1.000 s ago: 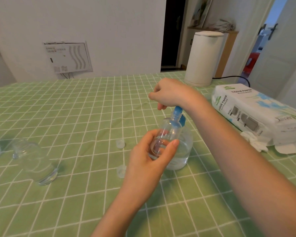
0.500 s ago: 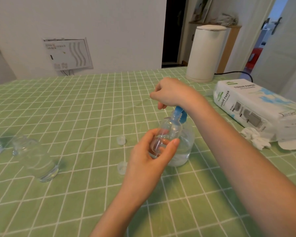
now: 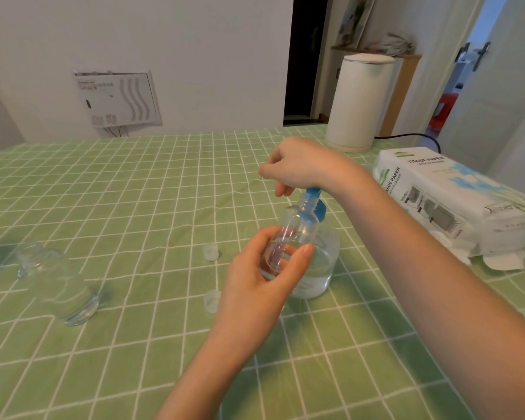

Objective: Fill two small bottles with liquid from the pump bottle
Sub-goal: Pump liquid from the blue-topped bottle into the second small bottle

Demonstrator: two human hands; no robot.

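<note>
Head view shows the left hand (image 3: 255, 286) wrapped round the lower body of a small bottle (image 3: 297, 228), its open neck raised close under the blue pump head (image 3: 314, 201) of the pump bottle (image 3: 322, 268), which stands on the tabletop (image 3: 134, 207). The right hand (image 3: 303, 168) is curled over that pump head from above. The small bottle looks like thin clear plastic: light, slick if wet and easy to dent, so a gentle hold round the body suits it. The part-full pump bottle seems heavier and steadier, best pressed straight down so it does not tip
</note>
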